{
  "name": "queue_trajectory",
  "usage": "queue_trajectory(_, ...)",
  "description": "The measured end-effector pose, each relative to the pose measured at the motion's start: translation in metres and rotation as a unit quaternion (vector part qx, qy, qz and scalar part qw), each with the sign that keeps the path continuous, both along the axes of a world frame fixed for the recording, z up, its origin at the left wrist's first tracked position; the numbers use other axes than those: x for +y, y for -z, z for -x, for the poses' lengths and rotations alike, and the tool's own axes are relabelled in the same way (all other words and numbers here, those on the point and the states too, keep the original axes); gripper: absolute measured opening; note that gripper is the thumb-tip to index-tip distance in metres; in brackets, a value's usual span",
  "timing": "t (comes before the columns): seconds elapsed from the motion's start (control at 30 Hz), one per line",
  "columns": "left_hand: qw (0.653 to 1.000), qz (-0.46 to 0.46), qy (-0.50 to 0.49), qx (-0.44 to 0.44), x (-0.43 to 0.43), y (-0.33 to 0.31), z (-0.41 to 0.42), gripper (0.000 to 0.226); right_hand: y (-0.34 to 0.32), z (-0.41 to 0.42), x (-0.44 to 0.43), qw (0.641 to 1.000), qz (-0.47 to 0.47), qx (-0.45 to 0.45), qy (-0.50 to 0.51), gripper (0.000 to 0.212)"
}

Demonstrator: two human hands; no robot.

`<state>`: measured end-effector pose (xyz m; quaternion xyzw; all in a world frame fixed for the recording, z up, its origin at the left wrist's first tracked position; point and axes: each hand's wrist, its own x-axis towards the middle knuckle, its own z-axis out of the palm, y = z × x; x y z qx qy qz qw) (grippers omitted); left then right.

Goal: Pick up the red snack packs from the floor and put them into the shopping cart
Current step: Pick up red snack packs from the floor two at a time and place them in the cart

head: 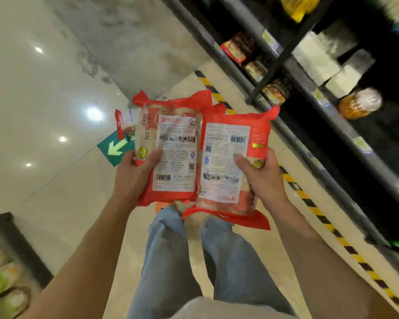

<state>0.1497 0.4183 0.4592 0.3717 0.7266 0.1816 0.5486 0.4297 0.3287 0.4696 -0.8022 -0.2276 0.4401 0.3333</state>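
Note:
I hold two red snack packs up in front of me, their white back labels facing me. My left hand (135, 174) grips the left red pack (173, 148) at its lower left corner, thumb on the label. My right hand (262, 178) grips the right red pack (228, 162) at its lower right side. The packs sit side by side and overlap slightly. Another red pack (124, 123) lies on the floor beyond, partly hidden behind the left one. No shopping cart is in view.
Dark store shelves (309, 84) with packaged goods run along the right, bordered by a yellow-black hazard stripe (309, 199) on the floor. A green arrow sticker (116, 149) lies on the glossy tiles. A display bin (7, 261) stands at lower left. My legs in jeans are below.

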Motion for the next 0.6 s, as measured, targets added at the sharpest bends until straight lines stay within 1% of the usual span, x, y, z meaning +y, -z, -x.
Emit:
queue_trajectory(0.07, 0.999, -0.030, 0.006, -0.016, -0.006, -0.059, -0.016, 0.047, -0.060, -0.016, -0.007, 1.000, -0.024, -0.005, 0.016, 0.054)
queue_trajectory(0.17, 0.995, -0.081, 0.023, -0.050, -0.013, -0.137, -0.043, 0.044, -0.143, -0.038, -0.022, 0.997, -0.067, -0.011, 0.043, 0.044)
queue_trajectory(0.23, 0.990, -0.115, 0.051, -0.067, -0.016, -0.183, -0.062, 0.047, -0.188, -0.047, -0.038, 0.993, -0.102, -0.018, 0.064, 0.051)
queue_trajectory(0.4, 0.964, -0.167, 0.159, -0.135, -0.011, -0.261, -0.101, 0.043, -0.267, -0.057, -0.091, 0.967, -0.170, -0.071, 0.173, 0.053)
queue_trajectory(0.47, 0.948, -0.170, 0.212, -0.168, -0.014, -0.287, -0.120, 0.042, -0.289, -0.055, -0.120, 0.952, -0.190, -0.094, 0.222, 0.060)
queue_trajectory(0.53, 0.925, -0.188, 0.279, -0.177, -0.023, -0.311, -0.142, 0.040, -0.311, -0.051, -0.155, 0.933, -0.204, -0.119, 0.272, 0.067)
queue_trajectory(0.6, 0.903, -0.204, 0.322, -0.198, -0.040, -0.331, -0.164, 0.052, -0.330, -0.045, -0.192, 0.911, -0.205, -0.148, 0.325, 0.069)
